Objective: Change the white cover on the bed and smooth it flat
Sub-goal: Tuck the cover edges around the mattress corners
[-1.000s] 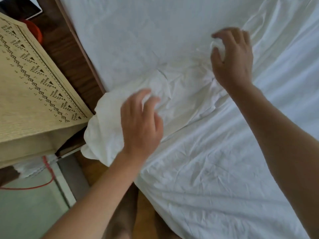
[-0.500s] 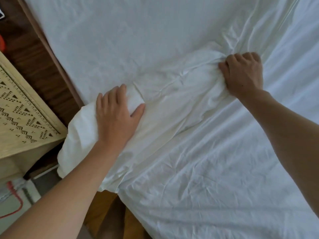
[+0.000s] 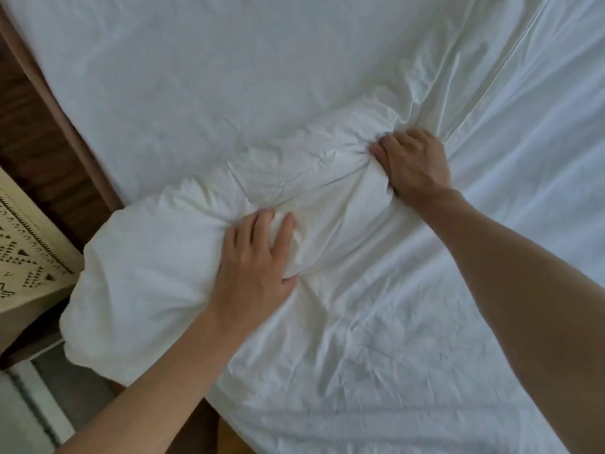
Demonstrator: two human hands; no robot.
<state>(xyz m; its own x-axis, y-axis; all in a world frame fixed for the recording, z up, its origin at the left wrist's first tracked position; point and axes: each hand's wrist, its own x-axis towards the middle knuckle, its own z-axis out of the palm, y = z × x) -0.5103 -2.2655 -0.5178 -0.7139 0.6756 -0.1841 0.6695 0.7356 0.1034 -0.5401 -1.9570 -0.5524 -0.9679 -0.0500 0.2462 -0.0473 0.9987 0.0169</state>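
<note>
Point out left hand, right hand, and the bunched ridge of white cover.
left hand (image 3: 253,267), head view, back of the hand.
right hand (image 3: 414,163), head view, back of the hand.
white cover (image 3: 314,178), head view, bunched ridge between the hands.

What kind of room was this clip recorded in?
Most likely a bedroom: both hands bunch a white cover on a bed, with a patterned bedside cabinet and a brown wooden bed frame alongside.

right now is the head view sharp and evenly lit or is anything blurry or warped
Head view: soft, even daylight with no glare; the white cover shows only gentle crease shadows. The left hand and right hand are fairly sharp, while the patterned cabinet at the left edge looks slightly smeared. Wide-angle bending shows at the edges, stretching the forearms.
</note>
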